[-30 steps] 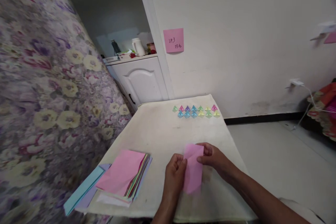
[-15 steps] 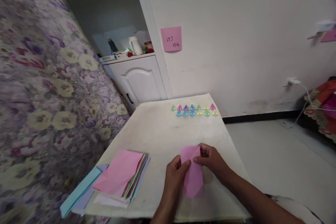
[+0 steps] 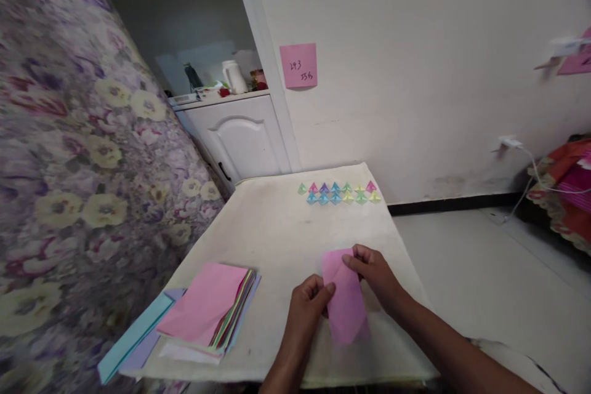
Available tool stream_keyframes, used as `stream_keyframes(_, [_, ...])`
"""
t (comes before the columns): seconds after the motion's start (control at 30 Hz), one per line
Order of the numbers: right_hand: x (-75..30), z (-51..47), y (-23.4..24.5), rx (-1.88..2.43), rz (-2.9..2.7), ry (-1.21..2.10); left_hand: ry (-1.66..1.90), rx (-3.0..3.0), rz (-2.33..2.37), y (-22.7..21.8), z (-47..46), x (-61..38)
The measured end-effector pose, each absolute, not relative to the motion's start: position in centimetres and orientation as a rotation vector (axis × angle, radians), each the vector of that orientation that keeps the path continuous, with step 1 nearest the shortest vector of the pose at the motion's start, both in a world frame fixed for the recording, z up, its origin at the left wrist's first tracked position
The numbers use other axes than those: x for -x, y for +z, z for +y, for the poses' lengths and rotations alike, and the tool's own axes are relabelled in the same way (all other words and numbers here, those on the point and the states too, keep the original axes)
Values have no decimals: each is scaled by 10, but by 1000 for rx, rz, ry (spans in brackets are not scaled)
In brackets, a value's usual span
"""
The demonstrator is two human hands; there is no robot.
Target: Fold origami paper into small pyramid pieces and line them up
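A folded pink sheet of paper [image 3: 347,311] is held up over the near part of the table, long side pointing away from me. My left hand [image 3: 310,298] pinches its left edge, thumb on top and fingers behind. At the top right corner, my right hand [image 3: 369,268] is closed on the paper, with the thumb lying on its face. Faint crease lines show on the sheet, and its lower end has slanted corners.
A stack of coloured paper [image 3: 207,305] lies at the left, beside turquoise folded strips [image 3: 133,335]. Two rows of small folded paper pieces [image 3: 335,194] stand near the far edge of the cloth-covered table [image 3: 272,228]. A flowered curtain [image 3: 101,184] hangs at left.
My right hand has slid up to the paper's top right corner. The pink paper has tilted slightly, its lower end shifting right. My left hand keeps its pinch.
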State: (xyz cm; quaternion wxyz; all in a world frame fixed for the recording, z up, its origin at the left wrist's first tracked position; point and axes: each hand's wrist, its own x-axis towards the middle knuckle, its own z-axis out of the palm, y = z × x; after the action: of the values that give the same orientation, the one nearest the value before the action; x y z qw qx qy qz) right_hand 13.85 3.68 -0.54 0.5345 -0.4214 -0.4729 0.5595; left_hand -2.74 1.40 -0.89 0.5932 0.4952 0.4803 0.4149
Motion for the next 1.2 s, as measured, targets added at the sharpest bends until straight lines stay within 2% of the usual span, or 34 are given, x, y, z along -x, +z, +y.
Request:
stream_keyframes(0.17, [-137,35,-6,1023,-1042,1381,895,-1171,1150,-12,11,25])
stream_keyframes(0.33, [-127,26,-7,906,-1013,1669,1044,-1157,1202,-13,13,29])
stream_keyframes(0.47, [-122,21,-9,850,-1042,1763,1134,-1168,1250,-10,15,33])
stream_keyframes(0.73, [-124,23,-14,1033,-1155,1581,1238,-1101,1246,-5,16,36])
stream_keyframes(0.93, [-123,22,-17,1017,-1225,1620,1159,-938,1119,-8,15,32])
stream_keyframes(1.2, [-125,20,-13,1047,-1258,1596,1269,-854,1134,-2,16,34])
